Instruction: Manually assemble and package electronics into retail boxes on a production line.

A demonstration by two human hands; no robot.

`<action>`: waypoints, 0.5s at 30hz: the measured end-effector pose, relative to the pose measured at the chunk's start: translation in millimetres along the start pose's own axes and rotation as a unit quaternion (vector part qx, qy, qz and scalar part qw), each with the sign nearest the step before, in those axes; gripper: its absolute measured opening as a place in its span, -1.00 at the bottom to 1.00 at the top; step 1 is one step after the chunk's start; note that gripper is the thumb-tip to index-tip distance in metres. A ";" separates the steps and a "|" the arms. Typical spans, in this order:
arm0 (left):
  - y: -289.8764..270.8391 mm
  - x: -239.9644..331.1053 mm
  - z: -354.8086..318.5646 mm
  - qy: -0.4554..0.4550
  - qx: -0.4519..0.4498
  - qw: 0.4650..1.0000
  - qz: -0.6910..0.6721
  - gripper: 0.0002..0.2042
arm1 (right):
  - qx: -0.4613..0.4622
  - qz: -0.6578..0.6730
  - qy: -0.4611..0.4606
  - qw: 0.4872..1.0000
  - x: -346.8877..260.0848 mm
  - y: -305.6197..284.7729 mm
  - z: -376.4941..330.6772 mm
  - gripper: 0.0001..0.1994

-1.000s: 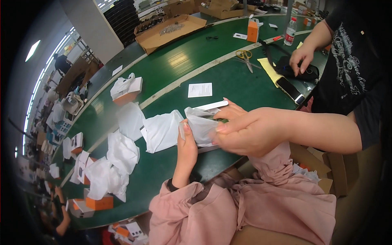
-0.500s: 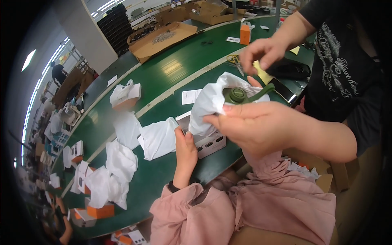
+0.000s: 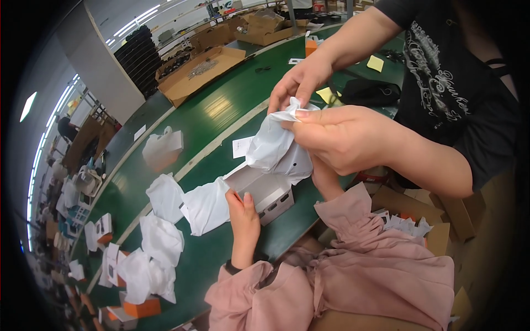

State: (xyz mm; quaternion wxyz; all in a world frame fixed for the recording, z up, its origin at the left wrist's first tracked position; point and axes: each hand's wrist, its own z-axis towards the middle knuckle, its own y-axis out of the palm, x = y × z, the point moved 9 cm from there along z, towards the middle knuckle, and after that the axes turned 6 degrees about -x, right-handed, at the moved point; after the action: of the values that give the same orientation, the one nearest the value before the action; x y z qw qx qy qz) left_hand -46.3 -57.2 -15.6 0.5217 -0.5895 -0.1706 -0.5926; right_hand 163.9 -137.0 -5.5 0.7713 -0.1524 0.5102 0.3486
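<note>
My left hand (image 3: 244, 217) grips the near left end of an open white box (image 3: 269, 199) with small dark pictures on its side. Above the box hangs a white plastic bag (image 3: 271, 144), bulging; what it holds is covered. A co-worker's two hands, one far (image 3: 301, 83) and one near (image 3: 342, 135), pinch the bag's gathered top. My right hand (image 3: 326, 179) comes up behind the co-worker's near forearm, close to the bag's right side; its fingers are hidden. Left of the box, another white bag (image 3: 207, 207) lies on the green table.
More white bags (image 3: 162, 237) and orange-and-white boxes (image 3: 142, 308) sit along the left. A bagged box (image 3: 164, 149) rests on the green belt (image 3: 221, 105). Beyond is a cardboard tray (image 3: 187, 83). At right are a black pouch (image 3: 371, 92), yellow paper (image 3: 375, 63) and the co-worker's body.
The co-worker's far hand has come down onto the bag's mouth. The green round-knobbed thing with a strap that showed in the bag is now covered. More of the box's inside shows.
</note>
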 end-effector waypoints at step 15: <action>-2.6 5.6 -4.2 -0.020 -0.012 1.000 -0.006 -0.49 | -0.032 0.146 -0.139 0.979 -31.7 -18.2 -9.3 -0.39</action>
State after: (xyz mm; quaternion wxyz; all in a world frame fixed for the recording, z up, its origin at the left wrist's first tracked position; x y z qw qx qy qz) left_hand -49.3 -62.0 -10.6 0.5077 -0.6063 -0.1770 -0.5859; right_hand 162.7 -167.5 16.6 0.7699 -0.0511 0.4036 0.4917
